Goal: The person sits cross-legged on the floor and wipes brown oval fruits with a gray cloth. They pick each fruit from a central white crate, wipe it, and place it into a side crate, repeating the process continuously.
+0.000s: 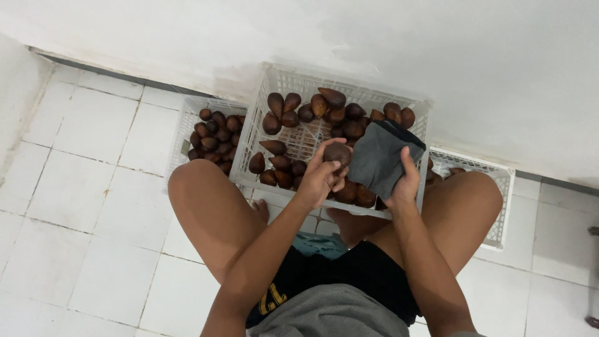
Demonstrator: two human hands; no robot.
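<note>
My left hand (321, 176) grips one brown scaly fruit (337, 152) just above the front part of a white plastic crate (274, 87). Beside it, my right hand (405, 181) holds a dark grey cloth (379, 156) close against the fruit. The crate holds several more of the same pointed brown fruits (312, 109), piled mostly along its back and left sides. I am squatting over the crate with a knee on each side.
A second white crate (187, 118) with several brown fruits stands to the left, against the white wall. A third white crate (502, 187) shows behind my right knee. White floor tiles (93, 206) spread to the left and front.
</note>
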